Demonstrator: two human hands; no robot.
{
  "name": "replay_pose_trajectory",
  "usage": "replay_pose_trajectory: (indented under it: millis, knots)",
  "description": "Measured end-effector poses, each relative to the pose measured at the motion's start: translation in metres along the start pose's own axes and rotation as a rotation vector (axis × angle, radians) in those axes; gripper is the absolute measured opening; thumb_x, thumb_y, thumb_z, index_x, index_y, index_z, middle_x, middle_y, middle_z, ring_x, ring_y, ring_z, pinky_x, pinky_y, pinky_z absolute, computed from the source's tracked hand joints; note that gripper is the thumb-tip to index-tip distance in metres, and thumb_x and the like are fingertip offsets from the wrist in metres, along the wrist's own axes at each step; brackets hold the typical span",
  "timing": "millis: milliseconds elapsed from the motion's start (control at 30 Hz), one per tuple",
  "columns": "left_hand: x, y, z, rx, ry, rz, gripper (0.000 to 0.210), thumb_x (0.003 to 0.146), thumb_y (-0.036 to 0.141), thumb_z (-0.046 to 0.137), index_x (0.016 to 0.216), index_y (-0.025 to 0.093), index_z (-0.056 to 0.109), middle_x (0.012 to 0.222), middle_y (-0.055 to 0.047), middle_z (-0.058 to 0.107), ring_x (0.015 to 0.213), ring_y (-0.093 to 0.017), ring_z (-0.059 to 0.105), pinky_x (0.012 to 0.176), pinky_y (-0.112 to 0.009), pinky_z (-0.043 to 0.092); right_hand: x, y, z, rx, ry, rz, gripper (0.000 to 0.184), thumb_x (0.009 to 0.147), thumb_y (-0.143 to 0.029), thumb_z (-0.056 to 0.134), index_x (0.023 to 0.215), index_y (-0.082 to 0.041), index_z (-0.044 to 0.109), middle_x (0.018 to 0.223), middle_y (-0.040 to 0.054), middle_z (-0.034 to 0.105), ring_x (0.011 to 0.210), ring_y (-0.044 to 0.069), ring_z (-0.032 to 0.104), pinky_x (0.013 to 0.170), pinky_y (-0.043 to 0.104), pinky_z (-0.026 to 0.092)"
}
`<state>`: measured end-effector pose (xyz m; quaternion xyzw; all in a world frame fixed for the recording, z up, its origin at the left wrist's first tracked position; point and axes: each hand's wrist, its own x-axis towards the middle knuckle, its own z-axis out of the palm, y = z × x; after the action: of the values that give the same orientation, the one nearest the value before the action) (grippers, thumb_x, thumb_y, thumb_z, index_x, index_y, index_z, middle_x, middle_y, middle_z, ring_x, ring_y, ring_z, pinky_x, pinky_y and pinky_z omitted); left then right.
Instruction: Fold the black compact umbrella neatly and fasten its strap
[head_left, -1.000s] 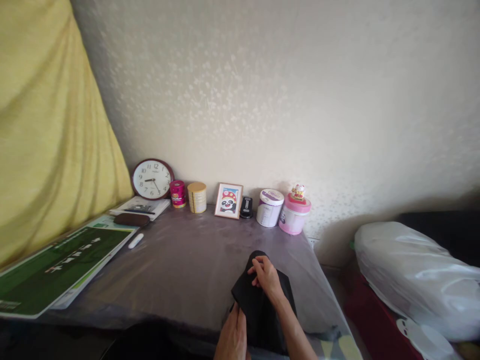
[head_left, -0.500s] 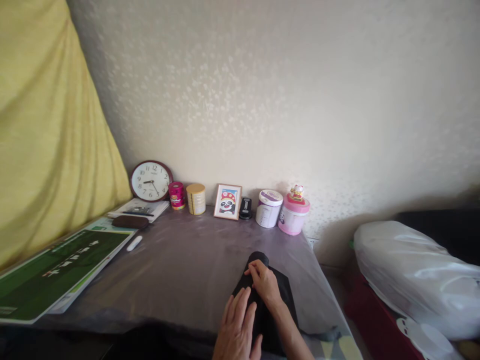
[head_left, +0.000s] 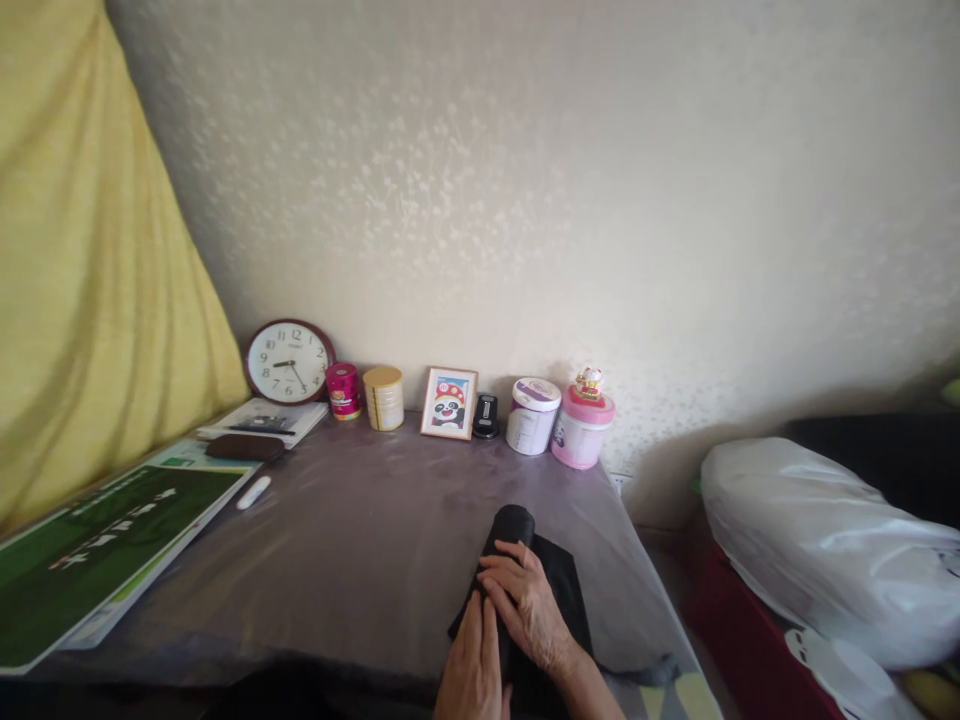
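At bench [head_left: 352, 560] near right corner: black cloth [head_left: 564, 580] looks part rolled, flat flap remaining. Left hand [head_left: 474, 650], fingers pressed together; right hand [head_left: 531, 605], fingers slightly spread, both atop roll.

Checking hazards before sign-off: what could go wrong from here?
1. The black bundle lies under the left hand and right hand; if either lets go, it might shift or spread.
2. The figurine perches on the pink-lidded tub; a bump to the table could topple it.
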<state>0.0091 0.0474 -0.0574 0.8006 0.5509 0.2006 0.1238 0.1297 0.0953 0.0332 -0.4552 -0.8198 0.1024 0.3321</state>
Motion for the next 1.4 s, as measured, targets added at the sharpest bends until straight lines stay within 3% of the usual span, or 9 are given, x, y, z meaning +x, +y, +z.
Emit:
replay_pose_trajectory:
  millis: [233, 400, 533, 633, 733, 900, 1067, 1267, 1400]
  knots:
    - [0.004, 0.002, -0.021, -0.064, -0.196, -0.041, 0.08, 0.064, 0.009, 0.049, 0.138, 0.008, 0.018, 0.146, -0.018, 0.019, 0.133, -0.027, 0.023, 0.107, -0.037, 0.029, 0.03, 0.043, 0.01, -0.057, -0.036, 0.076, 0.033, 0.093, -0.025, 0.034, 0.094, -0.027, 0.067, 0.103, 0.0016, 0.067, 0.117, 0.019, 0.047, 0.106, 0.047, 0.02]
    - [0.006, 0.006, -0.037, -0.096, -0.258, -0.072, 0.08, 0.066, 0.01, 0.046, 0.139, 0.008, 0.015, 0.147, -0.016, 0.015, 0.134, -0.026, 0.022, 0.108, -0.037, 0.026, 0.049, 0.068, 0.014, -0.05, 0.028, 0.115, 0.035, 0.092, -0.027, 0.034, 0.09, -0.024, 0.068, 0.104, 0.0025, 0.067, 0.11, 0.017, 0.052, 0.098, 0.035, 0.034]
    - [0.007, 0.01, -0.041, -0.101, -0.271, -0.093, 0.08, 0.066, 0.012, 0.046, 0.139, 0.007, 0.014, 0.147, -0.015, 0.014, 0.135, -0.024, 0.02, 0.108, -0.035, 0.024, 0.053, 0.084, 0.008, -0.098, 0.172, 0.263, 0.032, 0.089, -0.027, 0.035, 0.095, -0.021, 0.066, 0.1, 0.0056, 0.068, 0.097, 0.017, 0.059, 0.092, 0.033, 0.04]
    - [0.007, 0.009, -0.04, -0.135, -0.276, -0.09, 0.081, 0.065, 0.013, 0.047, 0.139, 0.007, 0.014, 0.148, -0.015, 0.012, 0.135, -0.025, 0.019, 0.109, -0.035, 0.024, 0.037, 0.087, 0.001, -0.133, 0.301, 0.371, 0.036, 0.088, -0.029, 0.031, 0.097, -0.016, 0.063, 0.098, 0.0114, 0.067, 0.095, 0.021, 0.06, 0.089, 0.038, 0.043]
    - [0.006, 0.008, -0.04, -0.169, -0.255, -0.058, 0.08, 0.067, 0.014, 0.047, 0.139, 0.006, 0.014, 0.148, -0.015, 0.012, 0.135, -0.026, 0.017, 0.109, -0.036, 0.023, 0.006, 0.077, 0.001, -0.094, 0.363, 0.398, 0.033, 0.087, -0.03, 0.034, 0.097, -0.017, 0.062, 0.096, 0.0091, 0.067, 0.091, 0.02, 0.061, 0.083, 0.033, 0.047]
    - [0.003, 0.013, -0.054, -0.135, -0.272, -0.053, 0.081, 0.067, 0.015, 0.049, 0.139, 0.005, 0.012, 0.148, -0.016, 0.01, 0.136, -0.026, 0.016, 0.109, -0.036, 0.023, -0.037, 0.061, 0.004, -0.242, 0.21, 0.33, 0.029, 0.081, -0.019, 0.041, 0.101, -0.02, 0.062, 0.11, 0.0078, 0.064, 0.103, 0.022, 0.056, 0.09, 0.034, 0.044]
    - [0.001, 0.017, -0.065, -0.098, -0.302, -0.035, 0.085, 0.065, 0.014, 0.05, 0.139, 0.004, 0.009, 0.148, -0.018, 0.009, 0.136, -0.025, 0.016, 0.109, -0.035, 0.023, -0.052, 0.078, -0.022, -0.46, 0.231, 0.541, 0.028, 0.081, -0.019, 0.039, 0.095, -0.019, 0.064, 0.11, 0.0104, 0.063, 0.1, 0.024, 0.058, 0.088, 0.036, 0.042]
    - [-0.003, 0.01, -0.06, -0.197, -0.263, -0.035, 0.092, 0.06, 0.008, 0.052, 0.14, 0.008, 0.006, 0.148, -0.017, 0.006, 0.136, -0.025, 0.015, 0.109, -0.035, 0.025, -0.07, 0.091, -0.039, -0.159, 0.246, 0.821, 0.032, 0.081, -0.034, 0.036, 0.095, -0.02, 0.062, 0.093, 0.0071, 0.069, 0.087, 0.021, 0.065, 0.078, 0.03, 0.046]
    - [-0.004, 0.006, -0.055, -0.234, -0.256, -0.038, 0.095, 0.057, 0.0, 0.049, 0.14, 0.01, 0.004, 0.149, -0.016, 0.008, 0.136, -0.023, 0.016, 0.108, -0.032, 0.026, -0.065, 0.08, -0.039, -0.023, 0.214, 0.899, 0.034, 0.079, -0.042, 0.038, 0.089, -0.021, 0.063, 0.085, 0.0055, 0.07, 0.083, 0.021, 0.065, 0.071, 0.028, 0.046]
